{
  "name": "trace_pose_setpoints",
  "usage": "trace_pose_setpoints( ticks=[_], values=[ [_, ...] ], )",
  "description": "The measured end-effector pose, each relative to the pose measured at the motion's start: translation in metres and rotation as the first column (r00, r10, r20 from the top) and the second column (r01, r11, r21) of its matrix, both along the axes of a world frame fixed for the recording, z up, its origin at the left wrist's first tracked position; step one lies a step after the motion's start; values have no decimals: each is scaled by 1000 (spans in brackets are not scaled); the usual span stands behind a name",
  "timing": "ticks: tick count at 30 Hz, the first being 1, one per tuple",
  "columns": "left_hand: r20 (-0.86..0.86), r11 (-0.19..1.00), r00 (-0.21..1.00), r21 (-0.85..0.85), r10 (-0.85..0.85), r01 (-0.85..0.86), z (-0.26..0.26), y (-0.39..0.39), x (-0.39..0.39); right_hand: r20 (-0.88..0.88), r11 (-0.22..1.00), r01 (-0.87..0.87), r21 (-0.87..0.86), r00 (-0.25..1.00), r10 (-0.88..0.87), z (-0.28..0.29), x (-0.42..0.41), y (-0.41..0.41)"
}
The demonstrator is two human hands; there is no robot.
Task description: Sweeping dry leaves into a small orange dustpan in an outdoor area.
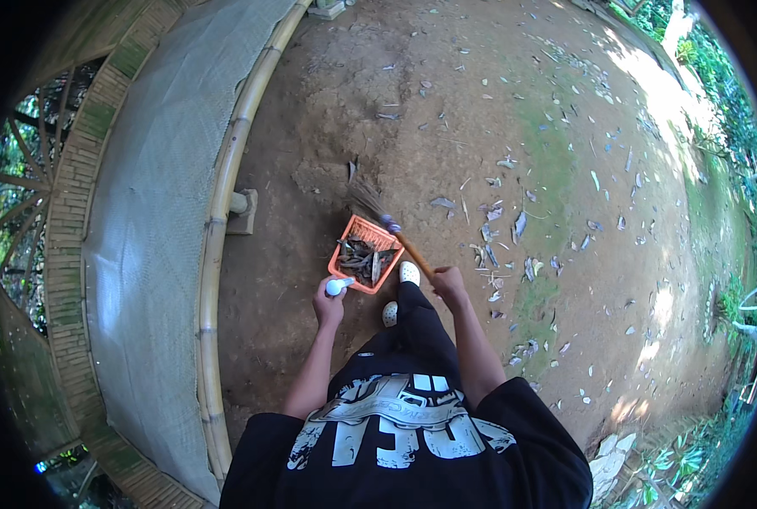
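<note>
My right hand (448, 285) grips the wooden handle of a short stick broom (417, 248), whose bristles fan out over the dirt beyond the basket. My left hand (327, 304) is closed around a white rounded object (336, 287) with a narrow neck, shaped like a light bulb. That object is at the near left corner of an orange plastic basket (388, 275); whether the hand also holds the basket's rim cannot be told. Dry brown leaves (358, 257) fill much of the basket, with a flat pale piece among them.
Scattered dry leaves (520, 226) lie on the dirt ground (378, 83) to the right. A raised platform with a woven mat (156, 210) and a bamboo pole edge (212, 254) runs along the left. A post on a stone footing (243, 219) juts out below it. My white clogs (409, 272) stand close to the basket.
</note>
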State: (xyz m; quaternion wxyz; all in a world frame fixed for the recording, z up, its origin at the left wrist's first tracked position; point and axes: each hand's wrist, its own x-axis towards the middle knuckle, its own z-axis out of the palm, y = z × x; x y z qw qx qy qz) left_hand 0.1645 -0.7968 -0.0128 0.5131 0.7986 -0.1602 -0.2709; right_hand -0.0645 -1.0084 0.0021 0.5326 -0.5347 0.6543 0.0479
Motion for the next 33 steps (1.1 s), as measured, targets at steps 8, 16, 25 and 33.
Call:
trace_pose_setpoints(
  ticks=[8, 16, 25, 33],
  values=[
    [13, 990, 991, -22, 137, -136, -11, -19, 42, -383, 941, -272, -200, 906, 181, 127, -55, 6],
    [11, 981, 985, 90, 170, -170, -2, -51, 79, -33, 933, -285, -222, 958, 285, 47, 38, -75],
    [-10, 993, 993, 35, 116, -115, -3, -72, 114, -265, 924, -286, -253, 939, 218, -6, 123, -98],
    [-42, 997, 997, -20, 68, -69, -23, -58, 168, -352, 901, -255, -350, 927, 126, 112, 97, 1]
  ],
)
